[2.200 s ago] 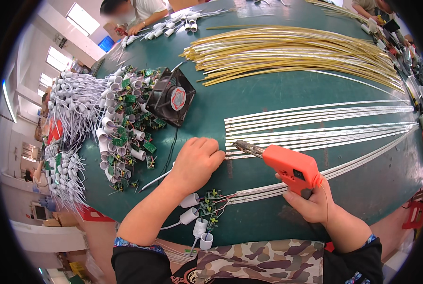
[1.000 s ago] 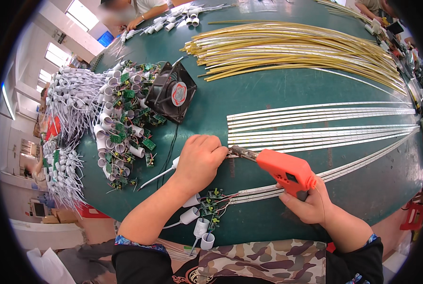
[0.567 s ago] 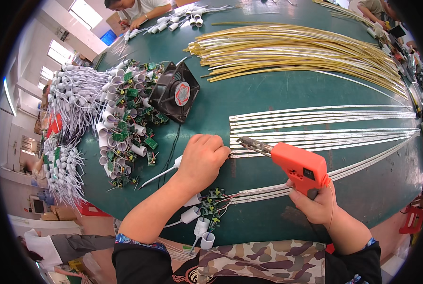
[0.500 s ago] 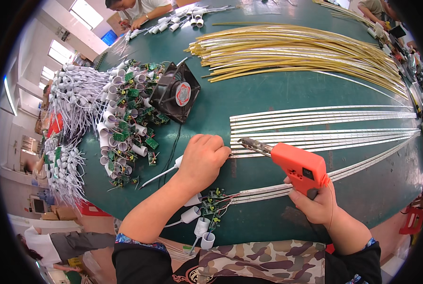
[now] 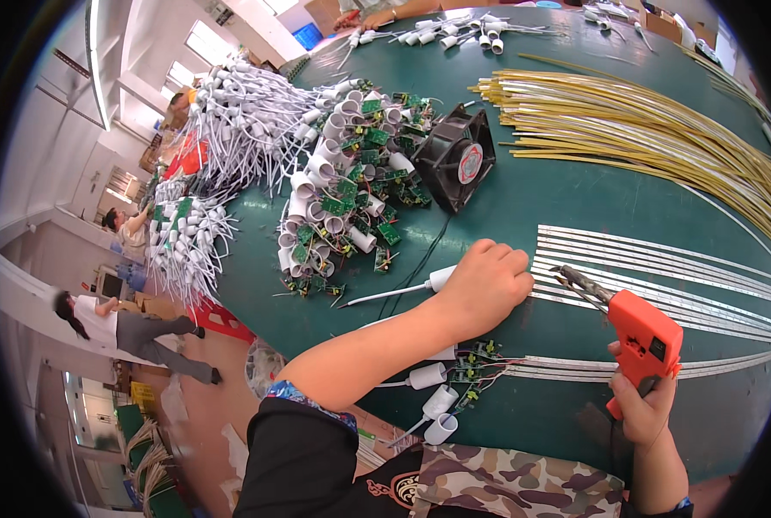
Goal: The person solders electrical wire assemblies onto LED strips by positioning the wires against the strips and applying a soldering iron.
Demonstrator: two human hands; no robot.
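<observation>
My right hand is wrapped round the handle of a red soldering gun, its metal tip pointing left over the ends of thin silvery LED strips. Close to that tip, my left hand is closed at the strips' left ends; its fingertips and what they pinch are hidden. A white lamp cap with a white cord shows just left of this hand. Below my left forearm, several white caps and small green circuit boards lie wired to another group of strips.
A black fan stands beyond my left hand. Heaped caps with green boards and white corded caps cover the table's left. Yellow-edged strips lie across the back. A person is on the floor at left.
The whole view has swung left, so table and hands appear farther right. Both hands keep about the same place at the strip ends, the soldering gun still in my right hand.
</observation>
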